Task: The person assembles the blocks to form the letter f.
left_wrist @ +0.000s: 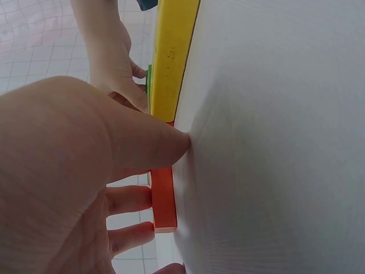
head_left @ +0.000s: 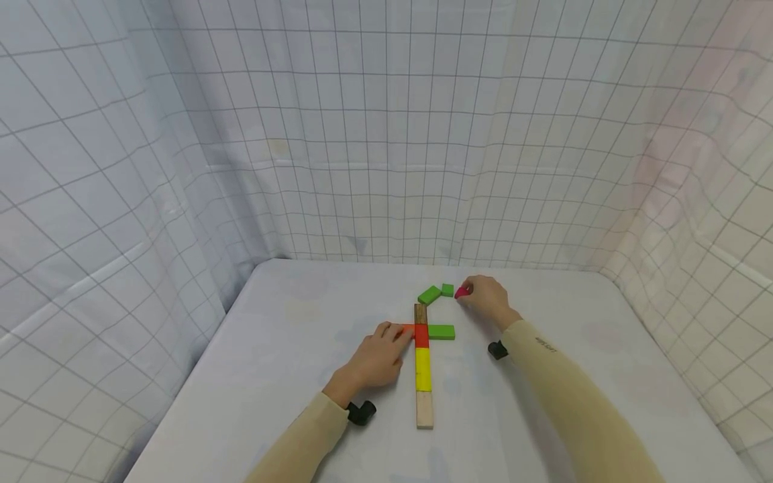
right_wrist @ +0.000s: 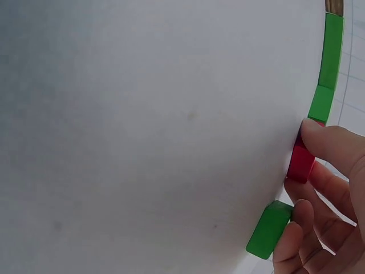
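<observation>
My left hand (head_left: 376, 355) rests by the left arm of a cross of flat blocks, its fingertips touching the orange block (left_wrist: 163, 200). The thumb, apart from the fingers, partly covers the blocks in the left wrist view. My right hand (head_left: 486, 297) pinches a dark red block (right_wrist: 301, 164) between thumb and fingers, at the right end of a short curved row. A small green block (head_left: 447, 290) and a longer green block (head_left: 429, 295) make up the rest of that row. In the right wrist view, curled fingers touch another green block (right_wrist: 268, 229) beyond the red one.
The cross's upright runs from a brown block (head_left: 421, 313) through a red block (head_left: 422, 336) and a yellow block (head_left: 423, 369) to a pale wooden block (head_left: 425, 410). A green block (head_left: 441, 332) forms its right arm. Gridded white sheets (head_left: 423, 134) surround the white table (head_left: 290, 322).
</observation>
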Action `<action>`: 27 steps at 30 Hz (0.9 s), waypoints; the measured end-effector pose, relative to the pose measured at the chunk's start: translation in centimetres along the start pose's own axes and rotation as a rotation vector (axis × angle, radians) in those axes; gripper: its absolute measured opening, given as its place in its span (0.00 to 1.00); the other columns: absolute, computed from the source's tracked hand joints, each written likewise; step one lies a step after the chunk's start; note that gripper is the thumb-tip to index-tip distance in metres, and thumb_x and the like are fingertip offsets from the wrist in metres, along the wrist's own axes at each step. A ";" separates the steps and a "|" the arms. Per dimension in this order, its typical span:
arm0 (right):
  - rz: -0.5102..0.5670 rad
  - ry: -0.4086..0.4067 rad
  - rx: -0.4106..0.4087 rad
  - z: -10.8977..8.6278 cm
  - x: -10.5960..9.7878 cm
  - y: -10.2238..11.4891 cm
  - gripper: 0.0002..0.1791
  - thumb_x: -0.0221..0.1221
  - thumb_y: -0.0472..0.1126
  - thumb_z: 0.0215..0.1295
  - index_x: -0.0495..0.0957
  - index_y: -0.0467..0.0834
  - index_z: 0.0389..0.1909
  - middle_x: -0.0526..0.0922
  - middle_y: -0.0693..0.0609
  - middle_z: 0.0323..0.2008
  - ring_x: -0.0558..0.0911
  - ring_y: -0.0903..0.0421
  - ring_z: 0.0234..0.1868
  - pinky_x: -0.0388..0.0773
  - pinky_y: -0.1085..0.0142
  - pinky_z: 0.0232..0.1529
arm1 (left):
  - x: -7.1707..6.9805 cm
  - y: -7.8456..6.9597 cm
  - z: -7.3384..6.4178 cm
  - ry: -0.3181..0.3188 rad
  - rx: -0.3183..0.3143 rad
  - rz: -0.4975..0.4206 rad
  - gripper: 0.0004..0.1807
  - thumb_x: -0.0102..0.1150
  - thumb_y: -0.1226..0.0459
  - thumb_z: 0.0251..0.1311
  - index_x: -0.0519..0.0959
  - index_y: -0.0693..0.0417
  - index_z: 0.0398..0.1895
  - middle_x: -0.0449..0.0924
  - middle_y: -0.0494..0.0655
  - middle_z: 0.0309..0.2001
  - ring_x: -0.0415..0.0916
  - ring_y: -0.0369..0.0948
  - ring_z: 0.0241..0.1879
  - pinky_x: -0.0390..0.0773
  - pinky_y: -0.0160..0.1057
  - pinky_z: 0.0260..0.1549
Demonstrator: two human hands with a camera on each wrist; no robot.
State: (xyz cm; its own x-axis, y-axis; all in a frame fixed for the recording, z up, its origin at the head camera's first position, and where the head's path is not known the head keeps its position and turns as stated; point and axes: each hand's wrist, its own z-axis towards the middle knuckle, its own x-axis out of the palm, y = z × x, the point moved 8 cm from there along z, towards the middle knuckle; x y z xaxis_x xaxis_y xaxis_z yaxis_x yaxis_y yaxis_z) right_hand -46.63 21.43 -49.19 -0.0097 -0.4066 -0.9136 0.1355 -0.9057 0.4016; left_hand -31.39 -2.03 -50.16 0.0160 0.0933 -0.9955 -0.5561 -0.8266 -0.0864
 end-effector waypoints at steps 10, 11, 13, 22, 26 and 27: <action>-0.014 -0.022 -0.001 -0.2 -0.1 0.4 0.18 0.71 0.49 0.60 0.84 0.43 0.46 0.84 0.49 0.38 0.80 0.52 0.38 0.77 0.57 0.37 | -0.1 0.0 -0.1 0.006 -0.006 0.000 0.32 0.54 0.60 0.70 0.63 0.48 0.77 0.63 0.49 0.71 0.57 0.52 0.70 0.73 0.53 0.59; -0.013 -0.022 0.000 -0.3 -0.2 0.5 0.18 0.71 0.49 0.60 0.84 0.43 0.46 0.84 0.49 0.38 0.80 0.51 0.38 0.77 0.57 0.37 | -0.2 0.0 -0.2 0.004 -0.007 -0.002 0.32 0.54 0.60 0.70 0.63 0.48 0.77 0.63 0.49 0.71 0.57 0.53 0.70 0.73 0.53 0.59; -0.013 -0.020 -0.001 -0.4 -0.3 0.6 0.18 0.71 0.49 0.60 0.84 0.43 0.47 0.84 0.49 0.38 0.80 0.51 0.38 0.77 0.56 0.38 | -0.2 0.0 -0.2 0.004 -0.006 -0.005 0.32 0.53 0.60 0.70 0.63 0.48 0.77 0.63 0.49 0.71 0.57 0.53 0.70 0.73 0.54 0.59; -0.004 -0.016 0.015 -0.6 -0.2 0.6 0.18 0.71 0.49 0.60 0.84 0.43 0.47 0.84 0.49 0.39 0.80 0.51 0.38 0.76 0.56 0.39 | -0.1 -0.1 -0.2 0.002 -0.006 -0.010 0.32 0.54 0.61 0.69 0.64 0.48 0.76 0.63 0.49 0.71 0.58 0.52 0.69 0.74 0.53 0.58; -0.020 -0.009 0.013 -0.6 -0.3 0.4 0.20 0.72 0.50 0.59 0.84 0.44 0.48 0.84 0.49 0.39 0.80 0.52 0.39 0.77 0.57 0.38 | -0.2 -0.2 -0.2 0.001 -0.005 -0.005 0.31 0.53 0.61 0.69 0.64 0.48 0.76 0.63 0.49 0.71 0.58 0.52 0.69 0.74 0.53 0.57; -0.022 -0.006 0.013 -0.6 -0.3 0.4 0.21 0.72 0.50 0.58 0.84 0.44 0.49 0.84 0.49 0.40 0.80 0.51 0.39 0.77 0.57 0.38 | -0.2 -0.3 -0.2 0.001 -0.005 -0.005 0.31 0.53 0.61 0.69 0.64 0.48 0.76 0.64 0.49 0.71 0.58 0.52 0.69 0.74 0.53 0.57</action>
State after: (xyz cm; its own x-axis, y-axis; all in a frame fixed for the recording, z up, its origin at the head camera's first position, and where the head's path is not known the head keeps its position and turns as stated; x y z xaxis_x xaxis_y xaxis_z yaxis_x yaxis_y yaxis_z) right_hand -45.99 21.31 -48.78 -0.0188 -0.3875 -0.9217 0.1224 -0.9158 0.3825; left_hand -31.05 -1.97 -49.96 0.0194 0.0968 -0.9951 -0.5519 -0.8289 -0.0914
